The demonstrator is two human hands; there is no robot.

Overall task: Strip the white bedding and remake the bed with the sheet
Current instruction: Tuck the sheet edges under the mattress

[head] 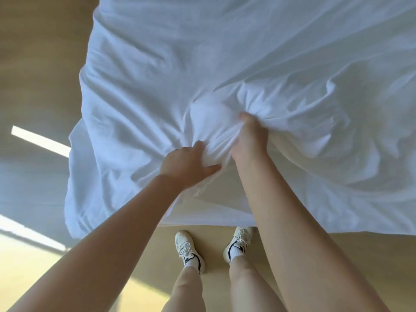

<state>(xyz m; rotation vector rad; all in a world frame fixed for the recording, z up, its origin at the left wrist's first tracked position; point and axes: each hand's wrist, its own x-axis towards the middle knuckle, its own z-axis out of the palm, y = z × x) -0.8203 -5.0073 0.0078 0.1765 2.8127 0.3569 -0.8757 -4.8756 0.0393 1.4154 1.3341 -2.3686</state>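
Two hands bunch white sheet (225, 64) spread over bed: left hand (186, 163) and right hand (248, 136) both clench gathered folds near foot edge. Soft, light, likely slippery; grab bunched cloth.

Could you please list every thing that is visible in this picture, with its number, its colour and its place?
white bedding: one, white, spread over the upper and middle picture, bunched at its near edge
floor: one, tan, left of the bedding and below it
strips of light: two, pale, on the floor at the left
sneakers: two, white with dark marks, on the floor below the bedding's edge
legs: two, bare, bottom centre
left hand: one, grips the bunched fold
right hand: one, grips the same fold, beside the left hand
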